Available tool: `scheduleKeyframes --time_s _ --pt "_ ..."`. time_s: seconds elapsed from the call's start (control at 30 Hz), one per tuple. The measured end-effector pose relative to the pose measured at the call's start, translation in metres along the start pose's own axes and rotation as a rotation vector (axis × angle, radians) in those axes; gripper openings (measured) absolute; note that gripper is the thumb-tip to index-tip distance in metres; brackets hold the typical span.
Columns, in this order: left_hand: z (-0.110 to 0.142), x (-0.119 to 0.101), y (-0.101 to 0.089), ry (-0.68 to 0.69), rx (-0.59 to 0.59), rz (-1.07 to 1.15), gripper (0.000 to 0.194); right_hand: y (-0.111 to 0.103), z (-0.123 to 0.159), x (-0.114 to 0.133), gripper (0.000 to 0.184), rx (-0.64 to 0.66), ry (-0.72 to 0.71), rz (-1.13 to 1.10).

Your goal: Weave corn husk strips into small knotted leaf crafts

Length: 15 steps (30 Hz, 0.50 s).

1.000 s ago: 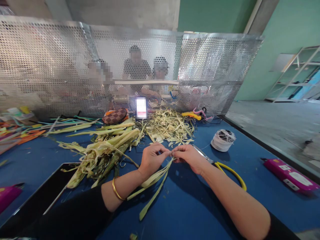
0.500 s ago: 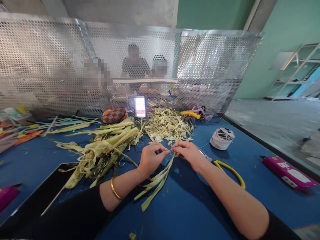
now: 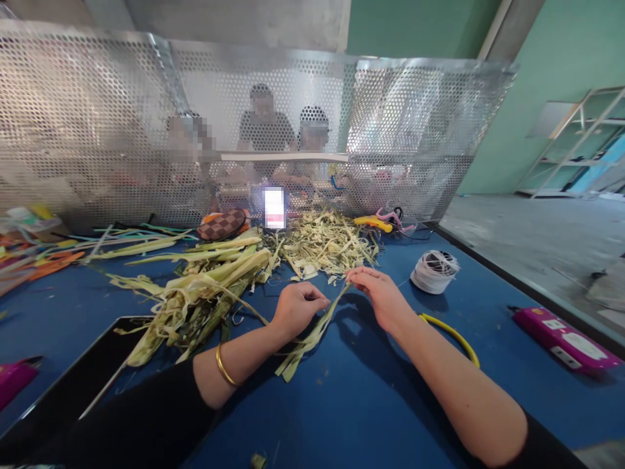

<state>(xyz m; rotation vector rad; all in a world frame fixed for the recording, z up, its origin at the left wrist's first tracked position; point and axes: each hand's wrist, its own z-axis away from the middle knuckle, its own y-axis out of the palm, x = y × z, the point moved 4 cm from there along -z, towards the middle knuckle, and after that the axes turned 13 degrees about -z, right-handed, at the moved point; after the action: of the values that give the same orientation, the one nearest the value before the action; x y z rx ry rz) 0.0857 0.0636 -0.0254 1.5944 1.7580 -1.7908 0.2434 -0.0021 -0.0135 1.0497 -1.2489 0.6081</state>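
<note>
In the head view, my right hand (image 3: pixel 379 296) pinches the upper ends of a small bundle of pale green corn husk strips (image 3: pixel 312 340). The strips slant down to the left, with their loose ends over the blue table. My left hand (image 3: pixel 297 309) is closed in a pinch beside the bundle, lower than the right; whether a thread or strip is between its fingertips is too small to see. Behind my right forearm, the yellow handle (image 3: pixel 455 335) of a tool curves out, the rest hidden. A spool of white string (image 3: pixel 433 272) stands to the right.
Corn husks (image 3: pixel 215 286) lie heaped on the left, beside a black tray (image 3: pixel 63 384). Shredded husk (image 3: pixel 332 241) is piled at the back near a lit phone (image 3: pixel 274 207) and a checked pouch (image 3: pixel 222 225). A magenta pack (image 3: pixel 566 339) lies right. People sit behind the perforated screen (image 3: pixel 415 104).
My right hand has moved up and right with the husk strips, away from my left hand. The fingertips, close together before, are now apart, and the strips are pulled straighter.
</note>
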Motion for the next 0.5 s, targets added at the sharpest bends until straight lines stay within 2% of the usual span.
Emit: scheduleKeyframes --time_s 0.13,0.27,0.33,0.4,0.5 --pt "-0.002 0.008 0.004 -0.081 0.039 -0.018 0.008 0.0 0.001 0.008 0.007 -0.023 -0.135 0.136" --pt "-0.002 0.008 0.004 -0.091 0.042 -0.013 0.009 0.005 0.01 0.025 0.008 -0.035 -0.466 0.581" --pt "-0.003 0.008 0.003 -0.101 0.041 -0.024 0.009 0.009 0.015 0.03 0.008 -0.005 -0.542 0.704" --pt "-0.003 0.009 0.003 -0.117 0.038 -0.048 0.009 0.013 0.018 0.03 0.006 0.07 -0.522 0.641" --pt "-0.004 0.009 0.003 -0.126 0.042 -0.064 0.01 0.02 0.018 0.02 0.008 0.249 -0.268 0.325"
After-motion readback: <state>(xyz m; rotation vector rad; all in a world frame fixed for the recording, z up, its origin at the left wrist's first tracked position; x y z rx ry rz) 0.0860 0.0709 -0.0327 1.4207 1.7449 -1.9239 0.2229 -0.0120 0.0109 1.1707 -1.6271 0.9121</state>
